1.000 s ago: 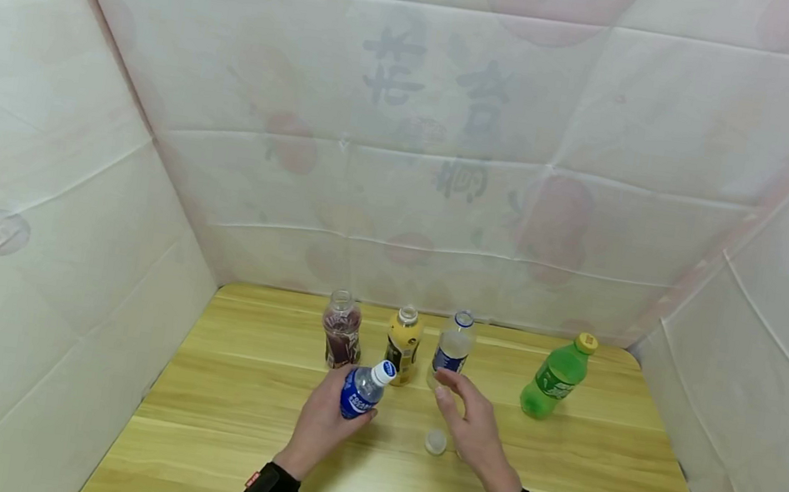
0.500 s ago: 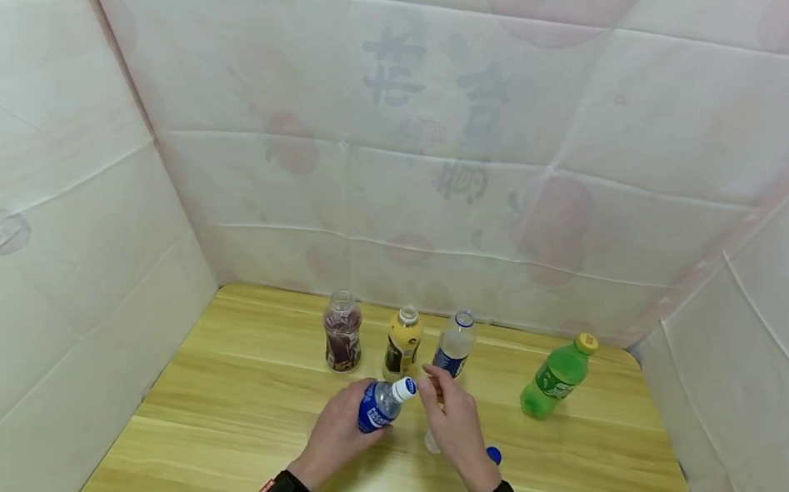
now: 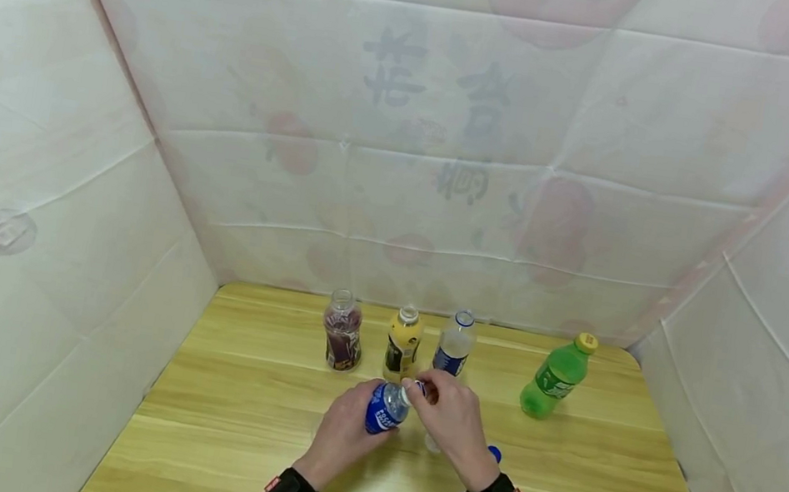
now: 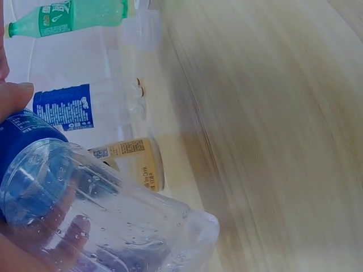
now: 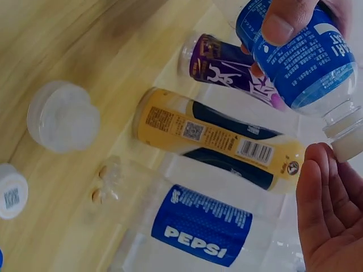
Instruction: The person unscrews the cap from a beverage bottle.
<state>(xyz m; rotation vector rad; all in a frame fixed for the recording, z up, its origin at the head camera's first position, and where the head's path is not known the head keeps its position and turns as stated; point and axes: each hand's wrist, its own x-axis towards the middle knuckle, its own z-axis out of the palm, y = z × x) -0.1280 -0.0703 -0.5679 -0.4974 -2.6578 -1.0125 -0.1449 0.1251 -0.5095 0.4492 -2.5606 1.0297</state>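
My left hand (image 3: 342,434) grips a clear plastic bottle with a blue label (image 3: 384,413), tilted to the right over the table. Water drops cling to its inside wall in the left wrist view. At its neck, the thumb and fingers of my right hand (image 3: 454,424) pinch the white cap (image 5: 347,139). Those fingers partly cover the cap in the head view. Behind the hands stand three uncapped bottles: one with a purple label (image 3: 342,333), a yellow one (image 3: 403,340) and a clear Pepsi bottle (image 5: 201,226).
A green bottle (image 3: 555,378) with a yellow cap stands at the right. Loose caps lie near my right hand: a translucent one (image 5: 62,116), a white one (image 5: 11,192) and a blue one (image 3: 494,454). Pale fabric walls border the wooden table (image 3: 225,424).
My left hand has carried the blue-labelled bottle to the right and a little nearer. My right hand has moved left and taken hold of its white cap.
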